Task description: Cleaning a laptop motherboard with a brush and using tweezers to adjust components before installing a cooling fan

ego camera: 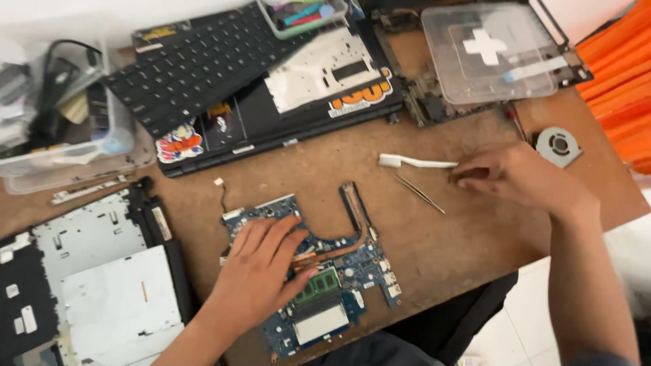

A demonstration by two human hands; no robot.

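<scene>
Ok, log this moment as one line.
left hand flat on motherboard | right hand gripping toothbrush | tweezers nearby

Blue motherboard (339,271) flat on table – white toothbrush (413,162) lying beyond, handle rightward.

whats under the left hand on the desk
The left hand lies flat on a blue laptop motherboard; its copper heat pipe and green memory stick show beside the fingers. The board parts beneath the palm are covered.

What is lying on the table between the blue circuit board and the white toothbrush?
In the head view, thin metal tweezers lie on the bare wooden table between the blue circuit board and the white toothbrush, which the right hand touches.
</scene>
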